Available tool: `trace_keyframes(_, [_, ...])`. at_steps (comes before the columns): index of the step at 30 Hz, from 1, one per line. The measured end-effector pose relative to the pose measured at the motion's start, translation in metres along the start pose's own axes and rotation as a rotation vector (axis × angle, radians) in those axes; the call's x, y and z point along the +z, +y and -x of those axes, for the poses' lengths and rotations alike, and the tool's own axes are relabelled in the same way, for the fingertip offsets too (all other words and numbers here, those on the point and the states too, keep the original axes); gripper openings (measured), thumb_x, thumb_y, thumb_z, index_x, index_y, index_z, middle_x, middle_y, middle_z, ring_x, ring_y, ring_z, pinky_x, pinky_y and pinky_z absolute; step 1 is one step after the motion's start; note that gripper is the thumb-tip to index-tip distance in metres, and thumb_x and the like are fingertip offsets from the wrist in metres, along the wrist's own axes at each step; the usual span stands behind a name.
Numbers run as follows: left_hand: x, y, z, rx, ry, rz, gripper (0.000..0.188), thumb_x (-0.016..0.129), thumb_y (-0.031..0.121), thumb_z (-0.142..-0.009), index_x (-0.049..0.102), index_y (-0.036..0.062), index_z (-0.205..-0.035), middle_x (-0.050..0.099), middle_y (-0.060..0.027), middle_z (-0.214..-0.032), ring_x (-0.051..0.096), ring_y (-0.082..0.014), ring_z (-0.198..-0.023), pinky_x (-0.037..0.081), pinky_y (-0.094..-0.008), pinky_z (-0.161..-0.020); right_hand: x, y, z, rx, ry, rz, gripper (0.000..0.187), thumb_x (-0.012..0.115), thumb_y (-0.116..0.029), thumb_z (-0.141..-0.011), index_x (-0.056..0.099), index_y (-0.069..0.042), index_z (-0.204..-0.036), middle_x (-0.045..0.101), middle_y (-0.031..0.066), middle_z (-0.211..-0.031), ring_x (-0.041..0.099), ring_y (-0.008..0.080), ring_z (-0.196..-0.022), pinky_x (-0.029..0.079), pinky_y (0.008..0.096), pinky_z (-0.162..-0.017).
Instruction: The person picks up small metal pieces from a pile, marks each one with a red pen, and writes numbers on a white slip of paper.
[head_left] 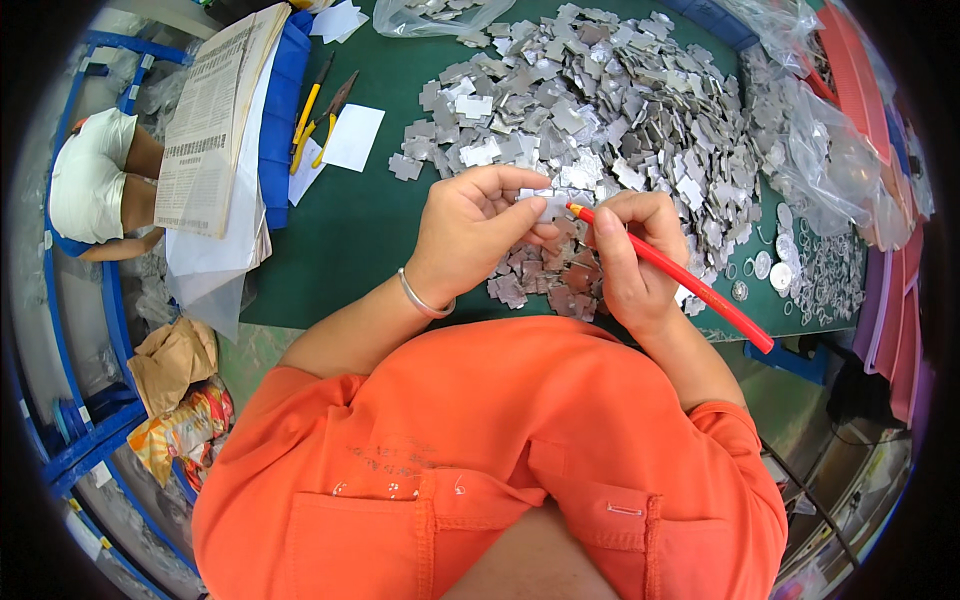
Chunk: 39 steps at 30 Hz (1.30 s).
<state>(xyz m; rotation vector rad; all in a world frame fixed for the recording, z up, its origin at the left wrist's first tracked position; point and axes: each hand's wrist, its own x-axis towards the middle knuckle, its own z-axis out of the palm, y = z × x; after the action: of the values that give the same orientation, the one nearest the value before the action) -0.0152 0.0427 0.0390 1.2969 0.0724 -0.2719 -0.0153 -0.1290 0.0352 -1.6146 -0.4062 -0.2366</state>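
Note:
Between the thumb and fingers of my left hand (473,222) is a small flat silver metal piece (551,204), held just above the table's near side. My right hand (642,250) grips a red pencil (690,280), its tip at the right end of that piece; whether it touches I cannot tell. Beyond both hands spreads a big heap of similar cross-shaped silver metal pieces (590,90). A smaller group of pieces (555,272) lies below my hands, near the table edge.
A blue bin (285,120) holding newspapers (208,130) stands left. Near it lie yellow-handled pliers (318,130) and white paper cards (354,137). Silver rings and discs (815,270) lie at right, by plastic bags (825,150) and red bins (858,80). Another person (100,180) bends by blue shelving at far left.

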Motion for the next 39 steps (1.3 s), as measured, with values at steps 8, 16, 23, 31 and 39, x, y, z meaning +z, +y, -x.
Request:
trace_keyframes(8, [0.001, 0.001, 0.005, -0.008, 0.004, 0.076, 0.017, 0.057, -0.001, -0.085, 0.059, -0.0085, -0.1, 0.065, -0.0138, -0.083, 0.067, -0.0176, -0.073, 0.056, -0.0247, -0.063, -0.002, 0.003, -0.01, -0.043, -0.012, 0.289, 0.011, 0.059, -0.003, -0.084, 0.051, 0.0, -0.077, 0.054, 0.0048, -0.058, 0.05, 0.0091, -0.046, 0.04, 0.0244, -0.044])
trace_keyframes(16, [0.001, 0.002, 0.005, -0.005, 0.017, 0.038, 0.018, 0.057, -0.001, -0.085, 0.059, -0.0077, -0.101, 0.065, -0.0135, -0.082, 0.067, -0.0173, -0.07, 0.055, -0.0244, -0.061, -0.004, 0.002, 0.002, -0.093, -0.011, 0.091, 0.01, 0.058, -0.003, -0.084, 0.051, -0.002, -0.078, 0.056, 0.0056, -0.063, 0.049, 0.009, -0.049, 0.039, 0.0239, -0.045])
trace_keyframes(23, [-0.003, 0.0, 0.005, 0.018, 0.034, 0.104, 0.02, 0.058, -0.001, -0.085, 0.057, -0.0071, -0.103, 0.065, -0.0136, -0.084, 0.066, -0.0158, -0.07, 0.055, -0.0239, -0.062, -0.006, -0.002, 0.003, 0.027, -0.178, 0.232, 0.008, 0.057, -0.003, -0.085, 0.053, -0.002, -0.078, 0.057, 0.0057, -0.063, 0.052, 0.0106, -0.05, 0.04, 0.0247, -0.045])
trace_keyframes(31, [-0.001, -0.01, 0.0, 0.19, 0.005, 0.07, 0.026, 0.06, 0.001, -0.084, 0.05, -0.0048, -0.107, 0.064, -0.0141, -0.088, 0.065, -0.0169, -0.073, 0.054, -0.0255, -0.063, 0.007, 0.011, -0.004, -0.036, -0.034, -0.006, 0.022, 0.066, 0.007, -0.076, 0.054, -0.001, -0.093, 0.059, 0.0078, -0.08, 0.058, 0.011, -0.067, 0.048, 0.0229, -0.059])
trace_keyframes(39, [-0.005, 0.006, 0.0, -0.098, -0.064, 0.238, 0.023, 0.058, 0.004, -0.087, 0.054, -0.005, -0.107, 0.064, -0.0134, -0.086, 0.066, -0.0188, -0.076, 0.055, -0.0273, -0.066, -0.003, 0.015, -0.009, -0.248, -0.095, 0.142, 0.021, 0.059, 0.01, -0.08, 0.05, -0.003, -0.093, 0.061, 0.0108, -0.091, 0.057, 0.0122, -0.074, 0.049, 0.025, -0.064])
